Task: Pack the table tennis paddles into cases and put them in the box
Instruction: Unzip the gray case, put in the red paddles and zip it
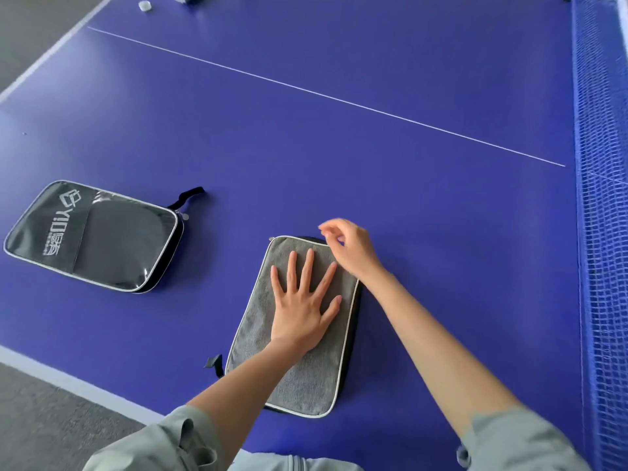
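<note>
Grey-faced cases: two. Left hand (302,311) flat, spread on near case (299,375); right hand (350,248) pinches its corner.

2 cases on table (373,164): printed case (95,236) left, cloth-faced case (295,368) right.

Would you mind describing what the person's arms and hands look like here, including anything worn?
Both hands, left hand and right hand, are bare: no gloves, rings or watch visible. The forearms are uncovered, with loose pale grey-green sleeves pushed up near the elbows.

Bright even daylight, soft shadows; glare on black case (95,236); wide-angle bending edges; slightly soft focus.
</note>
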